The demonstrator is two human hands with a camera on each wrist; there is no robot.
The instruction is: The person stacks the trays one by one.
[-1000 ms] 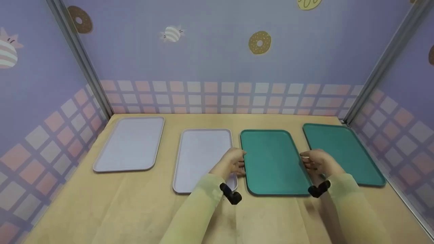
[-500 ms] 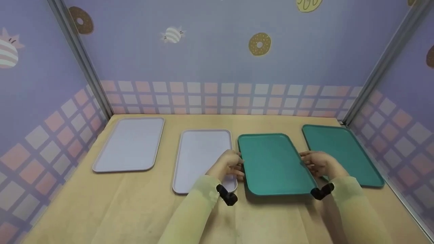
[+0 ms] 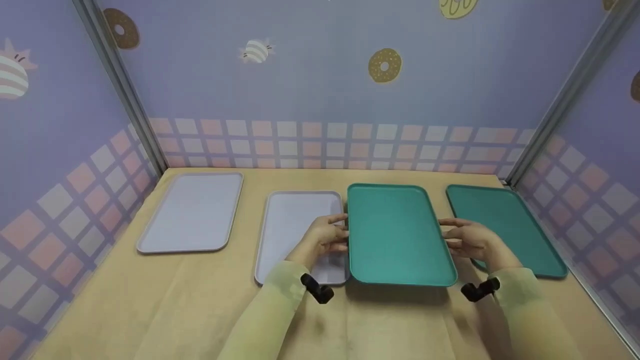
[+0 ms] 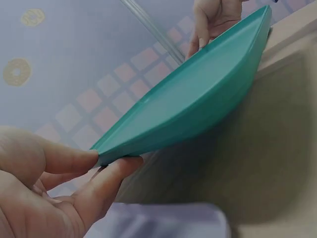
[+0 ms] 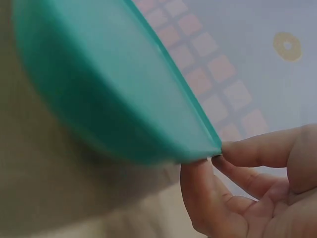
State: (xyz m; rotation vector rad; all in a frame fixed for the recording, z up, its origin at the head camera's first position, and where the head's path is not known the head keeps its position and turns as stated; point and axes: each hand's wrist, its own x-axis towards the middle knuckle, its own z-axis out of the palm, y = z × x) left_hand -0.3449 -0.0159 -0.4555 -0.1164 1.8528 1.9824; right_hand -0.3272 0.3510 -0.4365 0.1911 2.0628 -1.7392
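A green rectangular tray (image 3: 400,235) hangs above the table between both hands, its shadow falling below it. My left hand (image 3: 326,235) grips its left edge, and in the left wrist view the fingers (image 4: 106,181) reach under the rim. On the opposite edge my right hand (image 3: 472,242) grips the tray; the right wrist view shows fingers (image 5: 195,193) beneath the rim. Under my left hand lies a pale lilac tray (image 3: 295,215), partly covered by that hand. Beside my right hand rests a second green tray (image 3: 505,225), flat on the table.
Another pale lilac tray (image 3: 192,212) lies at the far left of the wooden-coloured table (image 3: 200,305). Patterned walls (image 3: 320,85) enclose the back and both sides, with metal corner posts (image 3: 120,90).
The green tray between my hands has risen off the table, front edge first, and shifted slightly left. Both hands rose with it. The other trays have stayed put.
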